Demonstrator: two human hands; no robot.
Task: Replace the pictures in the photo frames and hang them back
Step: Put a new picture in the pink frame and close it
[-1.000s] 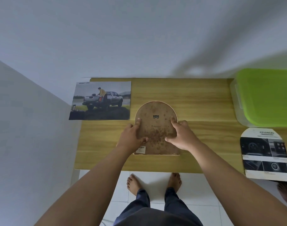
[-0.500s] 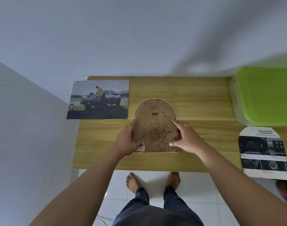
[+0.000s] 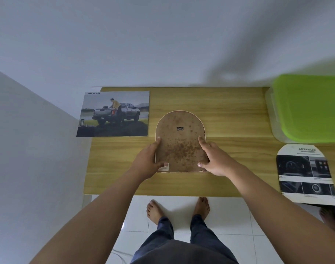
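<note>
An arch-shaped photo frame (image 3: 180, 145) lies face down in the middle of the wooden table (image 3: 233, 115). Its brown, stained back and a small metal hanger face up. My left hand (image 3: 146, 162) holds its left edge, thumb on the back near a small label at the bottom corner. My right hand (image 3: 216, 159) holds the right edge, forefinger and thumb lying on the back. A rectangular picture of a pickup truck (image 3: 115, 115) lies at the table's far left. An arch-cut picture of a car interior (image 3: 305, 172) lies at the right, overhanging the front edge.
A clear plastic box with a green lid (image 3: 311, 107) stands at the table's back right. White walls close in behind and to the left. My bare feet stand on white floor tiles below the table's front edge.
Both hands have slid outward from the frame's back to its side edges. The frame itself has stayed face down in the same spot.
</note>
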